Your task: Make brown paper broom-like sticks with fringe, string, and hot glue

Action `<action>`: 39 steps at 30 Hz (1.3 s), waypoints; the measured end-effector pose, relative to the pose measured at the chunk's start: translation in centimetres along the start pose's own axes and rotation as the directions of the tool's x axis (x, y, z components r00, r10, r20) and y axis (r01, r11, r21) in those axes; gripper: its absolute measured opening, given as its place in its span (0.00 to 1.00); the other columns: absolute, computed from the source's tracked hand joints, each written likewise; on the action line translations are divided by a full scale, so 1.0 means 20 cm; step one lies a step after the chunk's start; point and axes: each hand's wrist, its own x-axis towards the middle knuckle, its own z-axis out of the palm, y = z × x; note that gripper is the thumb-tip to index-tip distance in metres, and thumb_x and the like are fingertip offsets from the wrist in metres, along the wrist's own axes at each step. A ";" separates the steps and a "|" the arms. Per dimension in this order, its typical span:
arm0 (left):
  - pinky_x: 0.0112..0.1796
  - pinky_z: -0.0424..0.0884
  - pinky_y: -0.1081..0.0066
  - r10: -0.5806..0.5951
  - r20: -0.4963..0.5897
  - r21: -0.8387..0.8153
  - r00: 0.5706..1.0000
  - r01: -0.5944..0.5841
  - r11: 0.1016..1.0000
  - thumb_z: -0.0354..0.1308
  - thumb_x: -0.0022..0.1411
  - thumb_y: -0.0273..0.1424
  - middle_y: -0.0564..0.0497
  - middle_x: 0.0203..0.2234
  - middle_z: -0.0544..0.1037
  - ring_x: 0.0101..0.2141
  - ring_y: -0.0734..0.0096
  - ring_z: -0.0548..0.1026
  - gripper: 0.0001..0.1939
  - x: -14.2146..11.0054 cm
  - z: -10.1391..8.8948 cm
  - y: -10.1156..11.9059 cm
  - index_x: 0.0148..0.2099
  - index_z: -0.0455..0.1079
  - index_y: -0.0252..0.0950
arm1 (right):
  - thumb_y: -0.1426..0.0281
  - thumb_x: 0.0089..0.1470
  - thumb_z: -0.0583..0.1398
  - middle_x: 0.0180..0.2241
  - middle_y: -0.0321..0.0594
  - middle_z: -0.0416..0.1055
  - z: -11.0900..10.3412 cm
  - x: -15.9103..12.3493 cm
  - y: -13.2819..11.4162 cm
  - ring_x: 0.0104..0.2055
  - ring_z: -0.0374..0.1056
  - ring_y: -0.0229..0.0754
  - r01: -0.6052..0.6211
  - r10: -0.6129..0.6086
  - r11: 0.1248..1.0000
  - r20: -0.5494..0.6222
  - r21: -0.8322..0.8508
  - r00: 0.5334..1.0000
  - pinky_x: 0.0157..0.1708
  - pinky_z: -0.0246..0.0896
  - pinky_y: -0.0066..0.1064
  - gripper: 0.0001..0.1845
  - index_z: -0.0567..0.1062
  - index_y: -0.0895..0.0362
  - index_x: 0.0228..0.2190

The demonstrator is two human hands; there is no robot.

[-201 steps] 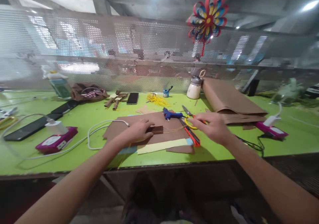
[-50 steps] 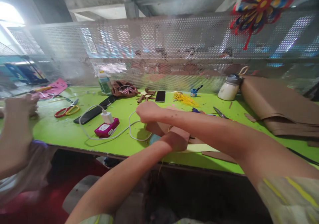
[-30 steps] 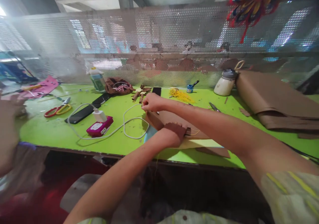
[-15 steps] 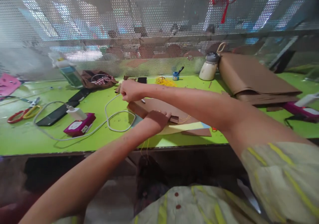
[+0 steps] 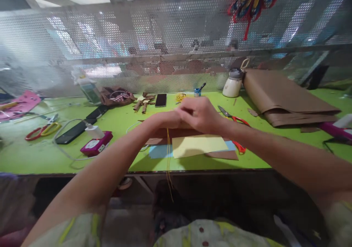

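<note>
My right hand [image 5: 202, 115] is closed, with its fingers curled down; whatever lies in them is hidden. Close against it is my left hand [image 5: 173, 118], its fingers out of sight behind the right one. Both hands are over brown paper [image 5: 181, 132], which shows as a narrow strip below them. Yellow string [image 5: 168, 153] hangs from under the left wrist past the table edge. In front of the hands lie a pale yellow paper strip [image 5: 199, 145], a blue sheet [image 5: 159, 152] and a brown scrap [image 5: 224, 154].
To the right are scissors [image 5: 226, 112], an orange-red handle [image 5: 239, 147] and folded brown paper [image 5: 286, 96]. A white jug [image 5: 233, 84], a phone [image 5: 161, 100] and rolled brown pieces [image 5: 144, 102] stand or lie behind. A purple socket block [image 5: 96, 144] with a white cable is left.
My right hand has moved right from the paper's left edge and now meets my left hand. The lifted brown paper edge came over with it. The yellow strip and scissors show more fully.
</note>
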 end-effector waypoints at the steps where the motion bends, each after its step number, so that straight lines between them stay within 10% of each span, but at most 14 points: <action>1: 0.39 0.64 0.74 0.013 0.023 0.001 1.000 -0.013 1.000 0.50 0.61 0.31 0.48 0.41 0.77 0.36 0.70 0.70 0.16 0.01 -0.01 -0.01 0.49 0.70 0.35 | 0.68 0.62 0.50 0.27 0.40 0.71 0.02 -0.10 0.01 0.29 0.63 0.36 -0.004 0.006 1.000 0.070 -0.029 0.998 0.33 0.54 0.26 0.17 0.74 0.62 0.28; 7: 0.34 0.63 0.73 -0.003 0.084 0.105 0.996 -0.006 0.994 0.47 0.60 0.30 0.43 0.45 0.75 0.36 0.66 0.71 0.20 0.04 -0.02 -0.03 0.54 0.67 0.37 | 0.75 0.58 0.53 0.32 0.48 0.75 0.31 -0.35 0.16 0.32 0.70 0.45 0.037 0.193 0.900 0.472 -0.435 0.860 0.30 0.58 0.32 0.11 0.76 0.61 0.34; 19: 0.33 0.64 0.72 -0.023 0.110 0.091 0.994 0.013 0.996 0.50 0.53 0.25 0.46 0.43 0.76 0.36 0.66 0.72 0.22 0.09 -0.04 -0.02 0.51 0.68 0.39 | 0.85 0.48 0.52 0.36 0.62 0.76 0.61 -0.11 0.17 0.39 0.72 0.54 0.185 0.125 0.856 0.541 -0.482 0.832 0.35 0.63 0.42 0.16 0.78 0.68 0.34; 39: 0.34 0.64 0.71 -0.040 0.034 0.049 0.999 0.038 0.998 0.50 0.54 0.26 0.44 0.41 0.77 0.35 0.65 0.72 0.19 0.06 -0.05 -0.01 0.48 0.70 0.34 | 0.84 0.52 0.51 0.32 0.60 0.76 0.65 -0.11 0.23 0.32 0.72 0.48 0.167 0.064 0.884 0.467 -0.436 0.882 0.31 0.63 0.36 0.15 0.77 0.69 0.35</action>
